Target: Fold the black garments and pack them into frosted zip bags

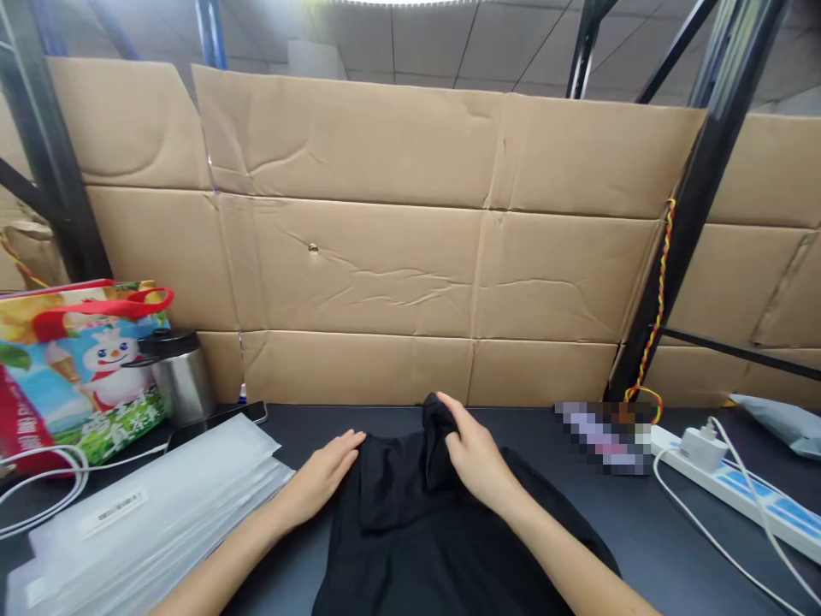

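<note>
A black garment (442, 556) lies spread on the dark table in front of me, its far end partly folded over. My right hand (478, 453) is closed on a bunched part of the cloth near the far edge and lifts it a little. On the left side, my left hand (330, 466) rests nearly flat with fingers stretched, the fingertips touching the garment's far left corner. The garment's near end runs out of view, and part of its right side is hidden under my right forearm.
Left are a stack of clear plastic bags (160, 513), a phone (218, 421), a steel thermos (186, 385), a colourful bag (96, 368) and a white cable (77, 475). Right is a white power strip (737, 488) with a charger (700, 447). A cardboard wall (359, 274) stands behind.
</note>
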{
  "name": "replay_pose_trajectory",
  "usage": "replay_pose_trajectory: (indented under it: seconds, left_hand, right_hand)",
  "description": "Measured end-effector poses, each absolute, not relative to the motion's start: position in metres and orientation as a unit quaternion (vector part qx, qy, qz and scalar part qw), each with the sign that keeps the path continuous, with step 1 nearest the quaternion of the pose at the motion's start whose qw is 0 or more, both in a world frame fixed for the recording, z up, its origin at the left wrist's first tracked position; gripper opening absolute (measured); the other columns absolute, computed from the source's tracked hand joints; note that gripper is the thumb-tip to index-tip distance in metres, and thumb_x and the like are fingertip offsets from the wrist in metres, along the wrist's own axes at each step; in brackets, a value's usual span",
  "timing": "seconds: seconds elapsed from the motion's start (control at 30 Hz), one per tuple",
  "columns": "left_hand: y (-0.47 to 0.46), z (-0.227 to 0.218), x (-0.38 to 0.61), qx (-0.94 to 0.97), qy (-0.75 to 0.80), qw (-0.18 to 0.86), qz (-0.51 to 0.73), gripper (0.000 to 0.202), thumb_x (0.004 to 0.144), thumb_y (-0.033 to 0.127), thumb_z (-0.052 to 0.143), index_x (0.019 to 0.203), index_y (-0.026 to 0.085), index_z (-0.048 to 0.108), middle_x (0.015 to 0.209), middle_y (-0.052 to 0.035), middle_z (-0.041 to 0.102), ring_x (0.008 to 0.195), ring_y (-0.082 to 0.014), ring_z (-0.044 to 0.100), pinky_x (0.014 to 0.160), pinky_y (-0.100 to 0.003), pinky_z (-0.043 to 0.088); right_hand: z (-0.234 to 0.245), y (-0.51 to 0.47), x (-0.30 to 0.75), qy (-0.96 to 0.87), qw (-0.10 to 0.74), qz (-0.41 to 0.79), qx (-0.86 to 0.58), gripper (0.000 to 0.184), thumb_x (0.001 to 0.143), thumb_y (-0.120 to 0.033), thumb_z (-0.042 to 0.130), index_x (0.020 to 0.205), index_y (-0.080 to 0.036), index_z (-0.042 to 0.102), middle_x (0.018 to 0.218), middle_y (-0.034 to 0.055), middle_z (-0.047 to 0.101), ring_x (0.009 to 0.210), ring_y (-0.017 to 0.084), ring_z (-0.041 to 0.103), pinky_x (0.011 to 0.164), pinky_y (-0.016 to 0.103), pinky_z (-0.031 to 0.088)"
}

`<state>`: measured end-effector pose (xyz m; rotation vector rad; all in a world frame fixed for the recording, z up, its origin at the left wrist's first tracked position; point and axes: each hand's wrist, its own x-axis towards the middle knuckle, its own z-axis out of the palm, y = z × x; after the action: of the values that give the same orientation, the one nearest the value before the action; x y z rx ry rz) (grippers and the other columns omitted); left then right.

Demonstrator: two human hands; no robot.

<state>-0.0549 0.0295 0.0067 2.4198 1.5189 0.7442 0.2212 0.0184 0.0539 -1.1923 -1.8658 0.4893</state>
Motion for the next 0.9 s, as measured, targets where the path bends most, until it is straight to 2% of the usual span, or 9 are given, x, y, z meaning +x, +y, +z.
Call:
replay_pose_trajectory:
  seconds: [0.13, 0.23, 0.3, 0.4, 0.5, 0.6, 0.73, 0.83, 0.9]
  left_hand:
    - [0.028, -0.007, -0.053, 0.805, 0.499, 0.142, 0.287, 0.043, 0.095, 0.035, 0.034, 0.134, 0.021, 0.049, 0.14, -0.0006, 0.046, 0.131, -0.0209, 0.039, 0.111, -0.04, 0.027]
    - [0.027, -0.006, -0.051, 0.799, 0.488, 0.159, 0.312, 0.043, 0.094, 0.033, 0.036, 0.133, 0.022, 0.049, 0.14, -0.0004, 0.046, 0.129, -0.0222, 0.042, 0.11, -0.04, 0.03]
    - [0.027, -0.007, -0.052, 0.795, 0.494, 0.162, 0.313, 0.044, 0.093, 0.032, 0.036, 0.134, 0.02, 0.049, 0.14, -0.0026, 0.046, 0.129, -0.0222, 0.042, 0.109, -0.04, 0.032]
    - [0.029, -0.009, -0.055, 0.791, 0.505, 0.157, 0.306, 0.046, 0.093, 0.031, 0.034, 0.134, 0.016, 0.048, 0.14, -0.0061, 0.046, 0.128, -0.0219, 0.043, 0.108, -0.039, 0.032]
    - [0.029, -0.012, -0.054, 0.791, 0.508, 0.148, 0.306, 0.045, 0.093, 0.032, 0.034, 0.134, 0.017, 0.048, 0.14, -0.0054, 0.046, 0.129, -0.0214, 0.042, 0.109, -0.038, 0.031]
    - [0.028, -0.011, -0.052, 0.794, 0.507, 0.135, 0.307, 0.045, 0.094, 0.033, 0.035, 0.135, 0.019, 0.046, 0.142, -0.0036, 0.044, 0.131, -0.0197, 0.04, 0.111, -0.037, 0.028]
    - [0.026, -0.01, -0.051, 0.793, 0.516, 0.117, 0.3, 0.046, 0.094, 0.033, 0.035, 0.137, 0.018, 0.042, 0.143, -0.0056, 0.043, 0.131, -0.0194, 0.04, 0.11, -0.037, 0.029]
    - [0.026, -0.011, -0.051, 0.794, 0.52, 0.112, 0.295, 0.047, 0.095, 0.033, 0.034, 0.137, 0.015, 0.041, 0.142, -0.0076, 0.043, 0.131, -0.0196, 0.04, 0.11, -0.037, 0.028]
    - [0.026, -0.013, -0.051, 0.795, 0.52, 0.11, 0.292, 0.047, 0.096, 0.035, 0.033, 0.137, 0.015, 0.041, 0.142, -0.0077, 0.044, 0.13, -0.0196, 0.04, 0.11, -0.037, 0.028]
  right_hand:
    - [0.055, -0.004, 0.164, -0.844, 0.311, 0.078, -0.43, 0.074, 0.071, 0.004, 0.036, 0.143, -0.012, 0.029, 0.15, 0.0129, 0.026, 0.135, 0.022, 0.029, 0.108, 0.037, 0.032]
    - [0.035, -0.02, 0.13, -0.883, 0.225, 0.029, -0.412, 0.077, 0.07, 0.003, 0.045, 0.144, -0.005, 0.025, 0.148, 0.0205, 0.026, 0.134, 0.028, 0.03, 0.107, 0.038, 0.035]
    - [0.02, -0.027, 0.117, -0.895, 0.202, 0.003, -0.398, 0.071, 0.076, -0.004, 0.049, 0.142, -0.001, 0.026, 0.146, 0.0236, 0.029, 0.134, 0.03, 0.031, 0.107, 0.039, 0.034]
    - [0.007, -0.032, 0.111, -0.891, 0.222, -0.022, -0.396, 0.059, 0.09, -0.025, 0.045, 0.14, 0.001, 0.03, 0.145, 0.0234, 0.03, 0.135, 0.031, 0.027, 0.109, 0.041, 0.031]
    - [0.009, -0.032, 0.112, -0.877, 0.21, -0.045, -0.43, 0.066, 0.089, -0.037, 0.048, 0.139, 0.002, 0.032, 0.145, 0.0248, 0.029, 0.135, 0.036, 0.023, 0.11, 0.05, 0.027]
    - [0.015, -0.029, 0.114, -0.869, 0.138, -0.076, -0.469, 0.061, 0.085, -0.022, 0.051, 0.138, 0.002, 0.034, 0.14, 0.0271, 0.035, 0.131, 0.04, 0.03, 0.106, 0.055, 0.03]
    - [0.022, -0.027, 0.135, -0.873, 0.086, -0.082, -0.473, 0.057, 0.08, -0.001, 0.041, 0.137, 0.001, 0.037, 0.137, 0.0256, 0.041, 0.127, 0.035, 0.04, 0.104, 0.047, 0.037]
    - [0.03, -0.022, 0.175, -0.89, 0.124, -0.056, -0.436, 0.056, 0.078, 0.002, 0.038, 0.132, -0.006, 0.047, 0.133, 0.0181, 0.051, 0.126, 0.029, 0.044, 0.107, 0.046, 0.032]
    - [0.036, -0.017, 0.207, -0.907, 0.148, -0.041, -0.393, 0.056, 0.076, 0.005, 0.036, 0.124, -0.016, 0.055, 0.13, 0.0087, 0.057, 0.13, 0.024, 0.039, 0.111, 0.047, 0.024]
